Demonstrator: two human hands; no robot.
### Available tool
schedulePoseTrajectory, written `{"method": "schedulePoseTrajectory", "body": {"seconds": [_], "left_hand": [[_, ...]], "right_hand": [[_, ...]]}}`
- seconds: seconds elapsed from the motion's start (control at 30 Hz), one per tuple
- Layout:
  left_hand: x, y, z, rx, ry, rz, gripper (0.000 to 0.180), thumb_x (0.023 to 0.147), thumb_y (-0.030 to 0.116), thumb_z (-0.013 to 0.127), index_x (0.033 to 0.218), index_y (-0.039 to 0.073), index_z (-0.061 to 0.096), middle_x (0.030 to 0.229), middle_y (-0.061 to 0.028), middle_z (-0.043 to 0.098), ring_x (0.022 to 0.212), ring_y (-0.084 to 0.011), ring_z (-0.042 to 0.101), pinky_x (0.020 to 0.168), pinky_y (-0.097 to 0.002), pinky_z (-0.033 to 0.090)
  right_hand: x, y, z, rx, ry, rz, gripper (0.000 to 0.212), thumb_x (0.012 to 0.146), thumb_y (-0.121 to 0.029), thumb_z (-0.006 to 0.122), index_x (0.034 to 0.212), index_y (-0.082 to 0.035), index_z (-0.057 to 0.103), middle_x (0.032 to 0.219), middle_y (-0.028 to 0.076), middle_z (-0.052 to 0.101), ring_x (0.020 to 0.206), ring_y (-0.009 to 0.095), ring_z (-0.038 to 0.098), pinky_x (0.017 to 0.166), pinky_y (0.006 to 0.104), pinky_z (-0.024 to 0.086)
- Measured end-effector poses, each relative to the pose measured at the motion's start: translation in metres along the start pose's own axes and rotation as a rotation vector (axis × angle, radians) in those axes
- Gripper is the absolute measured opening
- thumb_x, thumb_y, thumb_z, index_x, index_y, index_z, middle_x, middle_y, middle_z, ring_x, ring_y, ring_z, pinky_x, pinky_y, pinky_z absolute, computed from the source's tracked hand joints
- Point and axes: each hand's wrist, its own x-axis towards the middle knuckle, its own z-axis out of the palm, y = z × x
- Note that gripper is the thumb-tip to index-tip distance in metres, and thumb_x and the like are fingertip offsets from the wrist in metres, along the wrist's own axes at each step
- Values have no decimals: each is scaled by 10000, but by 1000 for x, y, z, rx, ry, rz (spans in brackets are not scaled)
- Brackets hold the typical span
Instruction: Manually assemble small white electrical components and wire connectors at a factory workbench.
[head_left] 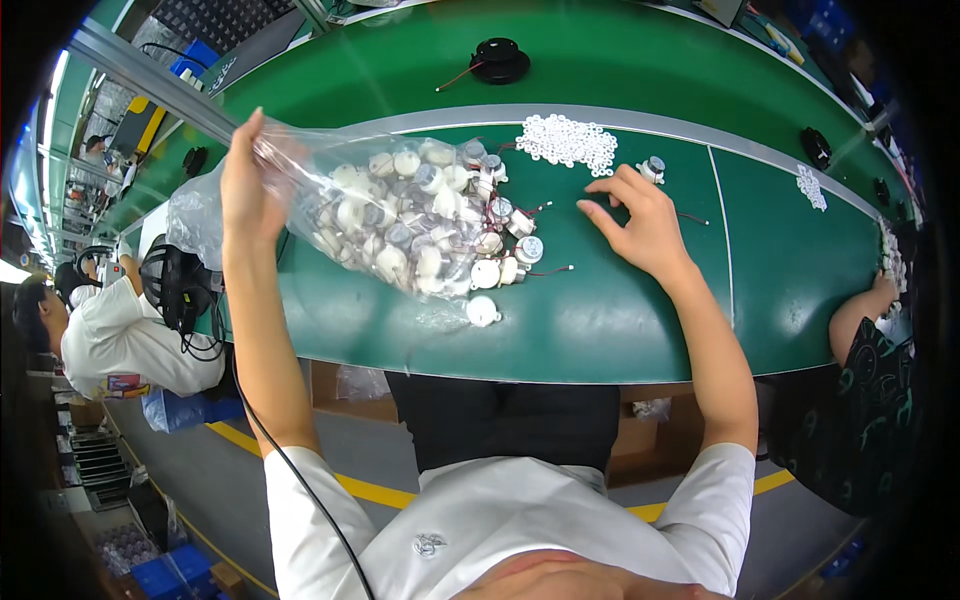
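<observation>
My left hand (255, 190) is closed on the gathered edge of a clear plastic bag (315, 160) and holds it up at the left of the green table. Many small white and grey motors with thin wires (430, 262) fill the bag, and several spill from its mouth toward the middle. One loose white motor (482, 311) lies near the front of the spill. My right hand (640, 222) hovers over the table with thumb and fingers apart, nothing between them. Just beyond its fingertips sits another small motor (652, 170), beside a pile of small white rings (567, 142).
A green conveyor belt (640, 60) behind the table carries a round black unit with a red wire (500, 62). A smaller ring pile (811, 188) lies at the right, near another person's arm (865, 308). A person in white (140, 345) sits at the left, by a metal post (150, 85).
</observation>
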Motion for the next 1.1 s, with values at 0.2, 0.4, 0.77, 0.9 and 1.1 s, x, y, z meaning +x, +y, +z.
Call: {"method": "schedulePoseTrajectory", "body": {"seconds": [0.2, 0.4, 0.77, 0.9, 1.1], "left_hand": [[-20, -2, 33, 304, 124, 202, 304, 1092, 285, 605, 864, 85, 615, 746, 36, 539, 671, -82, 485, 625, -306, 390], [-38, -35, -27, 1758, 204, 700, 389, 1028, 329, 691, 1232, 3, 630, 1104, -213, 660, 990, -355, 661, 859, -409, 515], [-131, -140, 105, 1760, -753, 769, 993, 811, 550, 819, 1640, 181, 418, 1664, -186, 398, 1472, -386, 443, 1244, -572, 291], [-124, -154, 102, 1803, -728, 789, 793, 905, 446, 763, 1609, 217, 481, 1591, -147, 511, 1413, -359, 514, 1216, -558, 339], [-121, -162, 100, 1828, -626, 851, 677, 898, 341, 769, 1541, 262, 573, 1534, -113, 578, 1348, -335, 577, 1154, -533, 418]], "right_hand": [[-4, -12, -13, 181, -171, -133, 585, 756, -350, 922, 1221, -77, 696, 1023, 98, 629, 891, 264, 667, 767, 383, 552], [-7, -35, 8, 278, -273, -296, 753, 707, -485, 931, 1257, -92, 599, 1150, 94, 619, 987, 328, 682, 796, 437, 561], [-11, -29, 21, 255, -290, -212, 454, 864, -259, 850, 1205, -64, 622, 1077, 95, 595, 926, 347, 663, 753, 455, 543], [-6, -18, 7, 395, -436, -76, 419, 849, -234, 870, 1157, -51, 654, 1007, 91, 605, 858, 302, 646, 742, 422, 533], [-2, -8, -4, 559, -472, 37, 307, 827, -145, 897, 1081, -71, 740, 967, 9, 567, 806, 134, 538, 702, 302, 458]]}}
